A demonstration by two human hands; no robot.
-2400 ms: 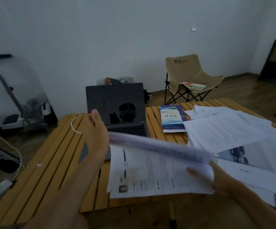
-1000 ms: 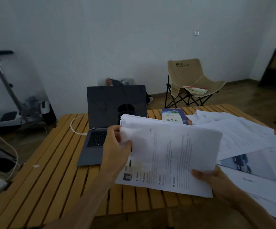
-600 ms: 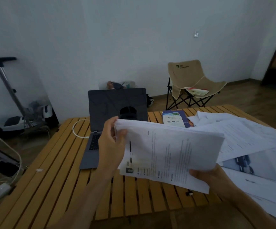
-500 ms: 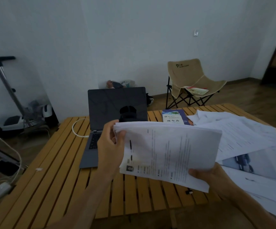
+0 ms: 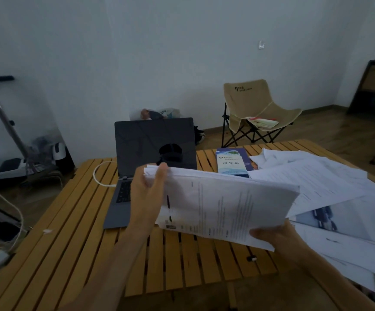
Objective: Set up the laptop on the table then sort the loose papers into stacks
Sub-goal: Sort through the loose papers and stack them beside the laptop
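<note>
A grey laptop (image 5: 152, 144) stands open with a dark screen at the back of the wooden slat table (image 5: 74, 225). In front of it I hold a stack of printed papers (image 5: 222, 207) tilted up off the table. My left hand (image 5: 147, 198) grips the stack's upper left corner, thumb on top. My right hand (image 5: 278, 237) grips its lower right edge from below. Loose papers (image 5: 330, 194) lie spread over the right side of the table.
A blue booklet (image 5: 231, 162) lies right of the laptop. A white cable (image 5: 99, 176) loops at the laptop's left. A small black item (image 5: 251, 258) sits on the slats. A beige folding chair (image 5: 256, 108) stands behind the table, and equipment (image 5: 13, 158) fills the floor at left.
The sheets that lay flat on the table are now gathered and lifted as one stack in both hands. My left hand moved from above them to the stack's top corner.
</note>
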